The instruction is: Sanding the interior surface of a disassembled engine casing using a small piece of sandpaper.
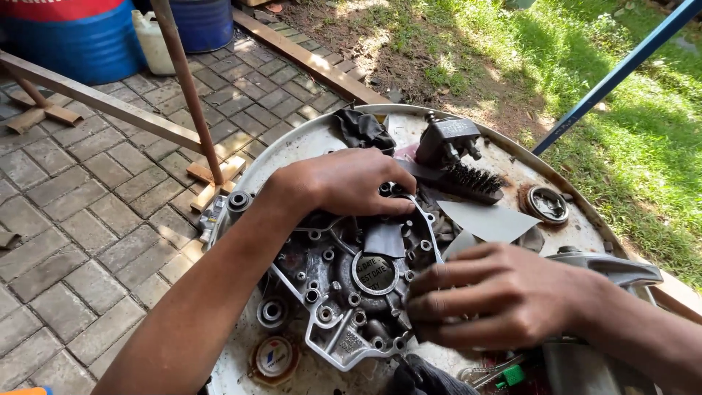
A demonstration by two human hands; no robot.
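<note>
Grey cast-metal engine cover (pixel 344 285) lies mid-tray on the round metal tray (pixel 292 146), its left edge near the rim. My left hand (pixel 344 183) presses flat on its top edge, fingers together. My right hand (pixel 497 292) grips its right edge, fingers curled. I see the wire brush (pixel 468 181) crowding the upper right.

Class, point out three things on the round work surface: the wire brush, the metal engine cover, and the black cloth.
wire brush (pixel 474 178), head view, on its dark bristles.
metal engine cover (pixel 330 281), head view, on its ribbed inner face left of the round centre opening.
black cloth (pixel 363 130), head view, on its crumpled middle.
</note>
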